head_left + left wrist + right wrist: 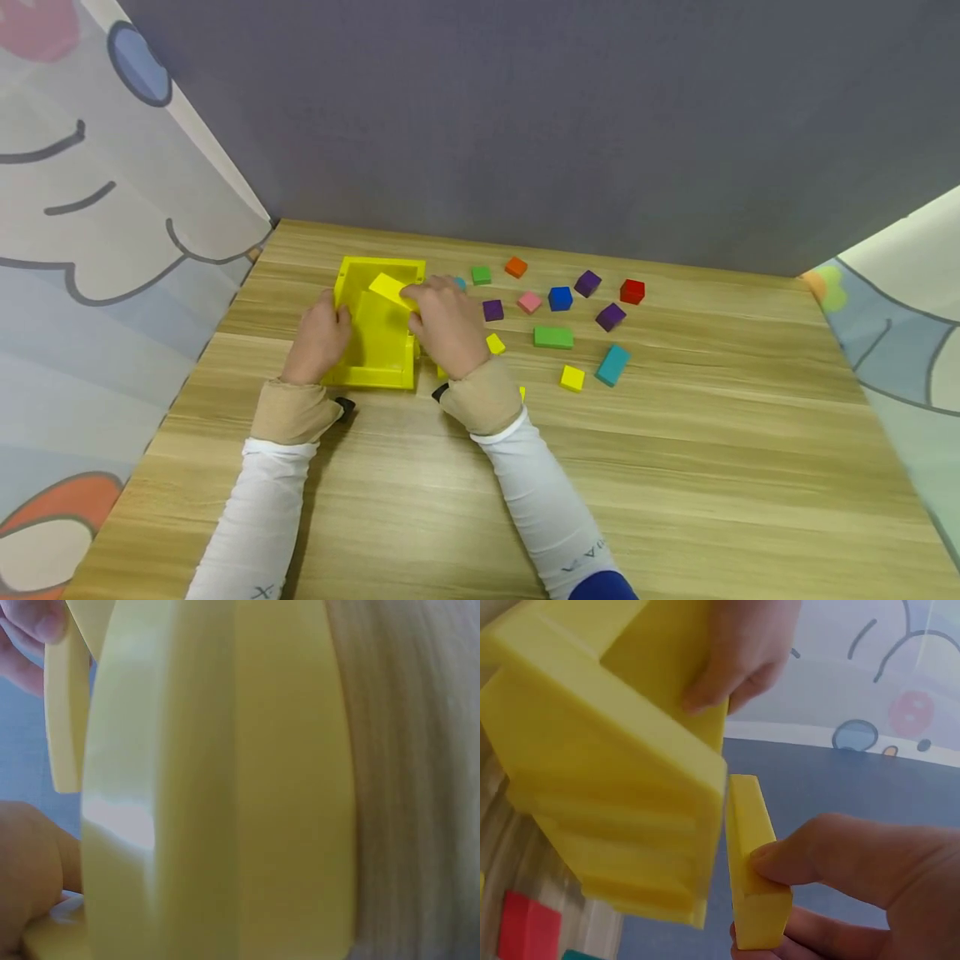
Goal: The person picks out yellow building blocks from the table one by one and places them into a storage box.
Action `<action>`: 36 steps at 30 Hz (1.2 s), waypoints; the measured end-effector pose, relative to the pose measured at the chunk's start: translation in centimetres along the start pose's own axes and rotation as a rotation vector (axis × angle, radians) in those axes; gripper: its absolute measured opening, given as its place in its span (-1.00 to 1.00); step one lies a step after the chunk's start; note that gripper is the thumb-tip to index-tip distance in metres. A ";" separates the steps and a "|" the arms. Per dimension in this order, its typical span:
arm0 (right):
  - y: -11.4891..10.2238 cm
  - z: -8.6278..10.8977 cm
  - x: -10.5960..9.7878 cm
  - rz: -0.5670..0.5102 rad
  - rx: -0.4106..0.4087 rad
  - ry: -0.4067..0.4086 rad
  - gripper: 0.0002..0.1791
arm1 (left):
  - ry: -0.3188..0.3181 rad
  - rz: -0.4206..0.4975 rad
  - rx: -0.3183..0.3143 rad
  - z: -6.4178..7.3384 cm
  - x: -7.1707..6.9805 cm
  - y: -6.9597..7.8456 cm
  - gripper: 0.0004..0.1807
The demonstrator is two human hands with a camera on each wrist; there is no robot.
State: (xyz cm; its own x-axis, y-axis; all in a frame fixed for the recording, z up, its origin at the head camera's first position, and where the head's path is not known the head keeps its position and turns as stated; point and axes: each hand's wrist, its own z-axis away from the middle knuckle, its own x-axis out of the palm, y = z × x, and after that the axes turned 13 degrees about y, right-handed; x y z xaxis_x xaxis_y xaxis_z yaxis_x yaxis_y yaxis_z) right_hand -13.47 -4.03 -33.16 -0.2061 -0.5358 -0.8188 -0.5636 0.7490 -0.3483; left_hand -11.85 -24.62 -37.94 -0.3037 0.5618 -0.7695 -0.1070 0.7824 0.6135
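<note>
On the left part of the table stands an open-topped yellow box (375,379). My left hand (318,337) grips its left wall, thumb over the rim on the inner side. In the left wrist view the box's smooth outer wall (225,787) fills the middle and partly hides that hand (30,862). My right hand (450,325) pinches a flat yellow rectangular block (387,287) above the right side of the box. The right wrist view shows the thumb on one face of that block (751,825) and fingers behind it.
Right of the box lie scattered blocks: green (552,337), orange (516,267), pink (529,302), blue (560,298), red (632,292), teal (613,365), yellow (572,378) and several purple ones (588,283). A grey panel (525,125) borders the table's far edge.
</note>
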 end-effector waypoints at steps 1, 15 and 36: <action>-0.1 -0.1 0.2 0.005 -0.002 -0.004 -0.67 | 0.000 0.000 -0.001 0.0 0.0 0.0 -0.58; -1.7 -0.6 2.5 0.166 -0.136 -0.028 -0.86 | 0.004 0.005 -0.010 -0.1 0.0 0.2 -0.58; -2.4 -0.2 5.1 0.283 -0.292 -0.095 -0.80 | 0.015 -0.021 -0.011 -0.2 0.3 0.0 -0.61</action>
State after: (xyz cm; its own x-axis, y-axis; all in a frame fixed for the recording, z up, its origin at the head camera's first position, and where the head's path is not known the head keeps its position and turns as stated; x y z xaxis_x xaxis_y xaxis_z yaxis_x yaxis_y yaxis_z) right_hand -13.28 -8.60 -36.39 -0.3182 -0.2765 -0.9068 -0.7016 0.7120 0.0291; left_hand -12.13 -24.52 -38.09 -0.3155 0.5411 -0.7795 -0.1238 0.7910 0.5992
